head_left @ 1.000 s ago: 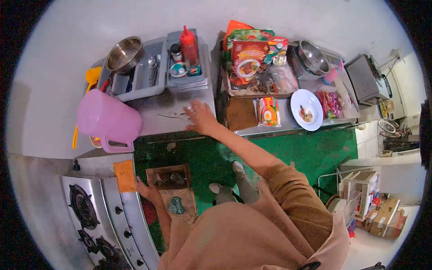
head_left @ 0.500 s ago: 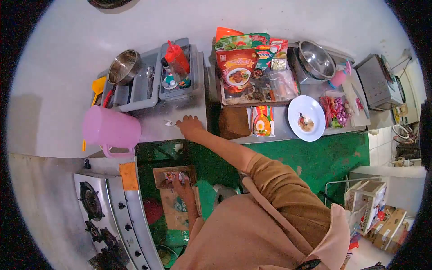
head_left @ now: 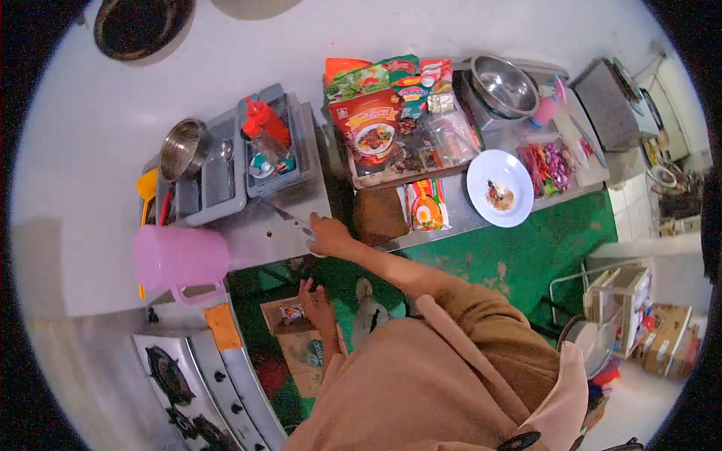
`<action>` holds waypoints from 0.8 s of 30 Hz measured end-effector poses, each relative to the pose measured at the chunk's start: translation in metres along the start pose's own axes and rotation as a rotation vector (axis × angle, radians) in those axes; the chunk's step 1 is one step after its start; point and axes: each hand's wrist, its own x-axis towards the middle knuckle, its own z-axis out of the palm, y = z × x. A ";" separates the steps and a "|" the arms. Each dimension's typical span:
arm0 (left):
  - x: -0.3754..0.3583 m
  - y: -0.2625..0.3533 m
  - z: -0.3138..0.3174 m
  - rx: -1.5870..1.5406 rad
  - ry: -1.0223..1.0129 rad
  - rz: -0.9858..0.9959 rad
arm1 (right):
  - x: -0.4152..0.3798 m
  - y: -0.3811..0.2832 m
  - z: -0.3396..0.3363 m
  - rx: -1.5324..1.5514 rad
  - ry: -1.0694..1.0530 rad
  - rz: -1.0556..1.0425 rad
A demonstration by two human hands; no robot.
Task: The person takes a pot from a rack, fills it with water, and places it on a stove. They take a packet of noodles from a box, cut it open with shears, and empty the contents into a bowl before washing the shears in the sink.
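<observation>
My right hand [head_left: 329, 236] is at the front edge of the steel counter, with its fingers closed on what looks like a pair of scissors [head_left: 292, 217]. The dark blades point away to the left, and my fingers partly hide the handles. Lower down, my left hand [head_left: 317, 304] hovers beside an open cardboard box [head_left: 302, 361] on the floor. Its fingers are apart and nothing shows in them. Small crumpled wrappers [head_left: 289, 313] lie inside the box.
A pink pitcher [head_left: 180, 255] stands at the counter's left end above the gas stove [head_left: 180, 376]. Grey trays [head_left: 237, 197] hold a pot and bottles. To the right are a noodle packet [head_left: 427, 207], a white plate [head_left: 485, 167] with seasonings, and chopped vegetables [head_left: 553, 167].
My left hand has risen out of the box, away from the wrappers. My right hand has closed on the scissors and drawn them toward the counter edge. The view has shifted.
</observation>
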 end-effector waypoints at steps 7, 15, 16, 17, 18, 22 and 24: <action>0.050 0.047 0.000 0.199 -0.321 0.196 | -0.122 0.048 -0.039 0.234 0.325 0.354; 0.067 0.082 0.057 0.138 -0.789 0.501 | -0.143 0.049 -0.009 -0.047 0.599 0.577; 0.067 0.078 0.067 0.181 -0.846 0.562 | -0.142 0.053 -0.003 -0.093 0.600 0.585; 0.067 0.074 0.075 0.180 -0.844 0.561 | -0.143 0.055 0.000 -0.094 0.599 0.584; 0.067 0.072 0.081 0.234 -0.861 0.643 | -0.145 0.057 0.001 -0.091 0.633 0.555; 0.072 0.085 0.064 0.200 -0.841 0.624 | -0.146 0.018 -0.028 0.154 0.601 0.632; 0.078 0.077 0.044 0.161 -0.772 0.574 | -0.138 -0.009 -0.043 0.262 0.442 0.569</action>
